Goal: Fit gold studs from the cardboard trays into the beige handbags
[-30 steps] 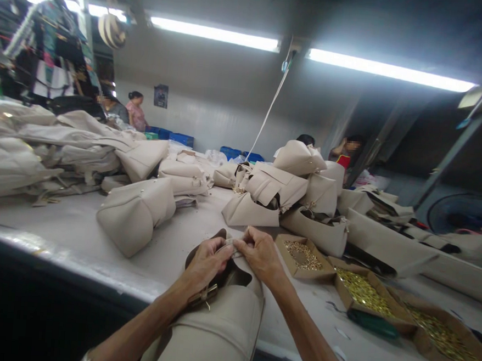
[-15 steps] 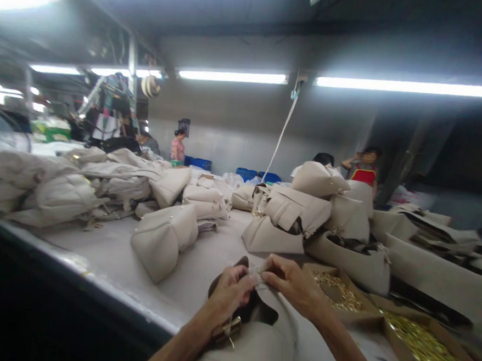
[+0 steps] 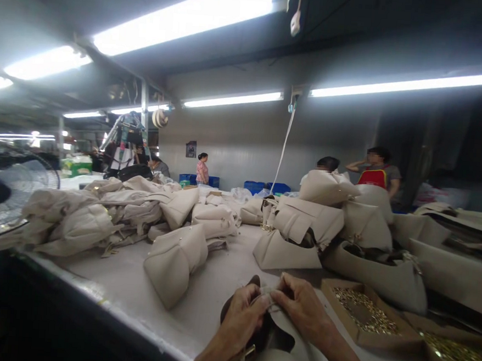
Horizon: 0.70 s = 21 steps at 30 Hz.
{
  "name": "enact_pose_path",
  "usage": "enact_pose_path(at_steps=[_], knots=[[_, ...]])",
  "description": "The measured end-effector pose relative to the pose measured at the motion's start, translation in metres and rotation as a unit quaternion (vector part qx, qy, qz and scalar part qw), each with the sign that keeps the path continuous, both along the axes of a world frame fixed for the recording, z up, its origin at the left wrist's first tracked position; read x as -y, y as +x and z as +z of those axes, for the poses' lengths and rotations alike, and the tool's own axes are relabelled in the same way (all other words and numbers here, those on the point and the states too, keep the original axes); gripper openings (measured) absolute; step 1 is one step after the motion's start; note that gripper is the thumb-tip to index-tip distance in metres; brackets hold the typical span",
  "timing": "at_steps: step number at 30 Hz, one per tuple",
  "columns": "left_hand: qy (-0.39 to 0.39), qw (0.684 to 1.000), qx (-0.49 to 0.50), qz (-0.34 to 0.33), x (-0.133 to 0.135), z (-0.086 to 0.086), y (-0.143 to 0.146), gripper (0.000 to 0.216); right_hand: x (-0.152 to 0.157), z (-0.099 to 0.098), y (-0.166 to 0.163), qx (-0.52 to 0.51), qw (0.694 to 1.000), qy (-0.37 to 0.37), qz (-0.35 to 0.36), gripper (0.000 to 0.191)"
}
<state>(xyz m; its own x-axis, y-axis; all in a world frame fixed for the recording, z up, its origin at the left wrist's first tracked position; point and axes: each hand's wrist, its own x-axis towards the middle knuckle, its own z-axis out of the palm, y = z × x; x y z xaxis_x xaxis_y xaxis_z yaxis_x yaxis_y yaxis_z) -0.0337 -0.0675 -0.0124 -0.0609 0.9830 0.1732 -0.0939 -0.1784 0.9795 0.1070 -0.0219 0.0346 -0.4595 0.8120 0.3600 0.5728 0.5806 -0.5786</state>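
My left hand point(image 3: 243, 317) and my right hand point(image 3: 303, 308) meet over a cream handbag point(image 3: 270, 356) at the near table edge. Both pinch a thin cream strap end point(image 3: 266, 298) at the bag's dark opening, fingers curled round it. A brass clasp point(image 3: 241, 359) shows on the bag below my left wrist. The lower part of the bag is cut off by the picture's bottom edge.
A cardboard box of gold fittings point(image 3: 365, 318) lies right of my hands, another point(image 3: 459, 358) further right. Cream bags are piled at the left point(image 3: 98, 214) and middle point(image 3: 303, 229) of the white table point(image 3: 142, 294). A fan point(image 3: 13, 186) stands left. People point(image 3: 376, 170) stand behind.
The view has tilted up and swung left, so the hands and bag sit lower in the picture. Both hands keep pinching the strap end at the bag's opening.
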Motion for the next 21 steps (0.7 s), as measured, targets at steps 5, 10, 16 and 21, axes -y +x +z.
enact_pose_path(at_steps=[5,10,16,21], knots=[[0.025,0.992,-0.099,0.075,0.010,0.002,0.001,0.036,0.019,-0.005,-0.012,0.092,0.985,0.044,-0.140,0.012],[0.045,0.981,-0.168,0.089,0.010,0.010,-0.003,0.031,0.023,-0.008,-0.019,0.088,0.979,0.039,-0.179,0.014],[0.131,0.954,-0.240,0.124,0.060,0.044,-0.026,0.032,0.015,-0.015,-0.022,0.067,0.975,0.086,-0.191,0.014],[0.269,0.870,-0.380,0.161,0.127,0.026,-0.046,0.030,0.011,-0.021,-0.025,0.036,0.979,0.078,-0.186,0.014]])
